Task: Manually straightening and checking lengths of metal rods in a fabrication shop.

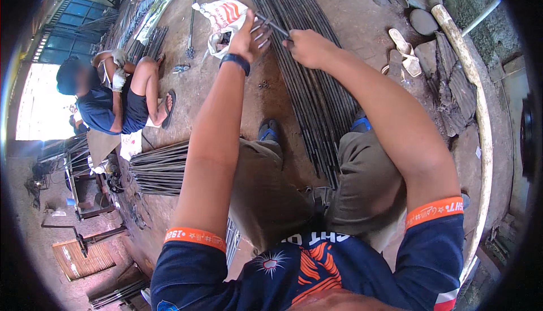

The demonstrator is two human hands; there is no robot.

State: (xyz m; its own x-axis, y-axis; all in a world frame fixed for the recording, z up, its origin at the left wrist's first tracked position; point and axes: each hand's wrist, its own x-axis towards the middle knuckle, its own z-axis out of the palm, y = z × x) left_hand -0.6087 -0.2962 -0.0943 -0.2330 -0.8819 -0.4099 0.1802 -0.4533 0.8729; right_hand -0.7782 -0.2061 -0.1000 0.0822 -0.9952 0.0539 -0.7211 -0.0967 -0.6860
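Observation:
My right hand [312, 49] is closed around one end of a short dark metal rod [275, 26], which points up and left toward my other hand. Close to the rod's far end, my left hand [251, 40] has its thumb raised and its fingers stretched out; no grip shows. Whether its fingers touch the rod, I cannot tell. Beneath both hands lies a long bundle of dark metal rods [314, 90], running between my feet. Just beyond my left hand, a white plastic sack [219, 12] with orange print sits open on the floor.
A co-worker [121, 93] wearing gloves sits on the floor at left. Another rod bundle [159, 168] lies beside my left arm. Small metal pieces [263, 84] sit near my left foot. Sandals [404, 52] and a long pale pole [481, 113] lie at right.

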